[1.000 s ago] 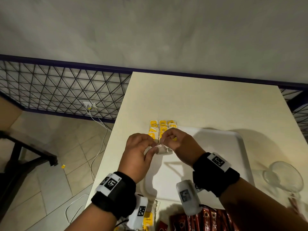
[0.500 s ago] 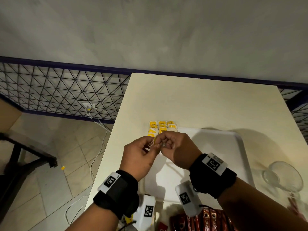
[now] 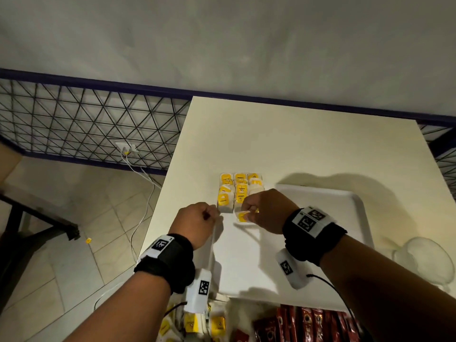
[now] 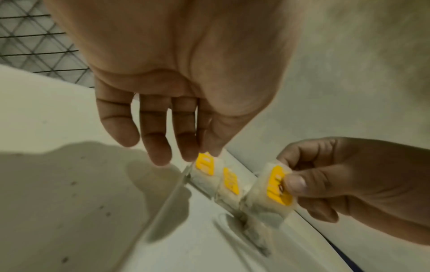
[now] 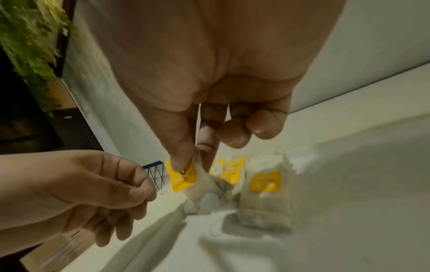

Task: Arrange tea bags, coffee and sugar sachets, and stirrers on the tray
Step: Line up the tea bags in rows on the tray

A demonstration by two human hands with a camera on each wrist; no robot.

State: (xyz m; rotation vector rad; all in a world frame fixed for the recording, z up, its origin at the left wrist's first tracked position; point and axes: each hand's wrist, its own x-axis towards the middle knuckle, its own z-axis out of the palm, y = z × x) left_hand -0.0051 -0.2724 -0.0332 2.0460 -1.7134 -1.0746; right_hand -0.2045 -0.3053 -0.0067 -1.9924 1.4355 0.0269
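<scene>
Right hand (image 3: 265,211): pinches a white paper tea bag with yellow tag (image 4: 271,191).
Left hand (image 3: 195,222): loosely curled, holding nothing.
Tray: white rectangular plastic tray (image 3: 340,218); tea-bag rows at its 10 o'clock corner.

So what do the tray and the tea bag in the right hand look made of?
Tray: probably plastic, white, smooth, with a moulded raised rim. Tea bag pinched by the right hand: thin translucent filter paper, dark contents showing through, with a glossy yellow card tag.
</scene>
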